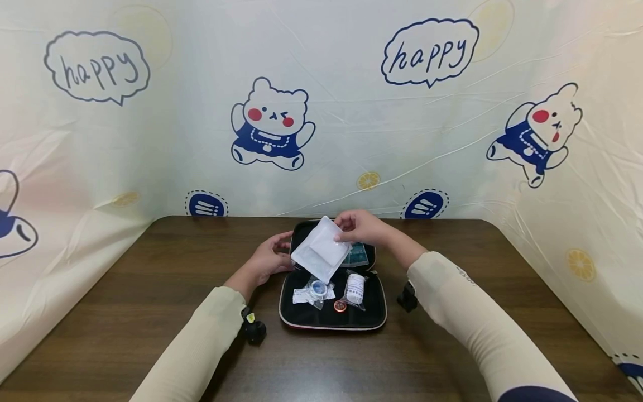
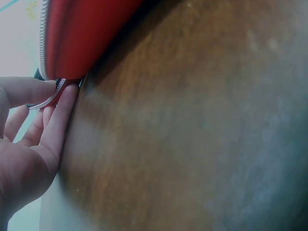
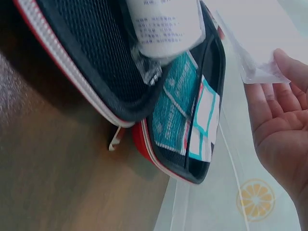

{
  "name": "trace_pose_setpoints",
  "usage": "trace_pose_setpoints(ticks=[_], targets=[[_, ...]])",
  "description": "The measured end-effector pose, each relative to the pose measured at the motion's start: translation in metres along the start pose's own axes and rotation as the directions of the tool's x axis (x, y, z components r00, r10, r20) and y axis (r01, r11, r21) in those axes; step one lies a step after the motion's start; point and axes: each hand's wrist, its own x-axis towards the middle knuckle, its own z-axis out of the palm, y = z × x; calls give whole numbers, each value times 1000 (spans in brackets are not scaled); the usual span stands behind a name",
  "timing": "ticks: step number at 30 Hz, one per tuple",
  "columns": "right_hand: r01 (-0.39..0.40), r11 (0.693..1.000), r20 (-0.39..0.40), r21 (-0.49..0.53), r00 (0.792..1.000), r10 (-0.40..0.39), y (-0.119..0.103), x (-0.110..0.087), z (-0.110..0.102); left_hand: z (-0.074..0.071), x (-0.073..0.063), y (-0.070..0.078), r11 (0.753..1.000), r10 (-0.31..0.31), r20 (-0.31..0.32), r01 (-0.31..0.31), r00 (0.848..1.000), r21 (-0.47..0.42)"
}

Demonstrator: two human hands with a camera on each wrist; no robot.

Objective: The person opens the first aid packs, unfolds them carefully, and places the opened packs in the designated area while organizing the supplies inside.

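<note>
A black-lined zippered case point(image 1: 326, 321) with a red shell lies spread wide on the table. My right hand point(image 1: 365, 228) pinches a flat white packet point(image 1: 321, 251) by its upper right edge, over the case's far half. My left hand point(image 1: 266, 259) grips the left edge of that half; in the left wrist view its thumb and fingers point(image 2: 65, 113) are at the zipper rim by the red shell point(image 2: 82, 38). The near half holds a wrapped white bandage roll point(image 1: 355, 288), a clear bag with a round blue-white item point(image 1: 318, 288) and a small orange-red disc point(image 1: 340, 306).
Teal packets point(image 3: 175, 106) lie under mesh and a dark strap in the case's far half. The brown wooden table point(image 1: 166, 290) runs back to a printed cloth point(image 1: 341, 111) that hangs behind it and at both sides.
</note>
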Motion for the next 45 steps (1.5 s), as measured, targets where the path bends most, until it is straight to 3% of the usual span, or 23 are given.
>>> trace_pose_setpoints(ticks=[5, 11, 20, 35, 45], targets=[[-66, 997, -25, 46, 997, 67, 3, 1, -9, 0, -1, 1, 1000, 1, 0, -1, 1000, -6], [-64, 996, -78, 68, 995, 69, 8, 1, -21, 2, -2, 0, 1000, -2, 6, 2, 1000, 11], [-50, 998, -197, -40, 980, 41, 11, 11, -25, 4, -2, 0, 1000, -17, -10, 17, 1000, 5], [-75, 997, -226, -25, 972, 68, 16, 28, -24, 5, -1, 0, 1000, -8, -7, 8, 1000, 11], [-141, 987, -346, 79, 925, 160, 21, 32, -30, 4, -2, 1, 1000, -6, 11, 6, 1000, 10]])
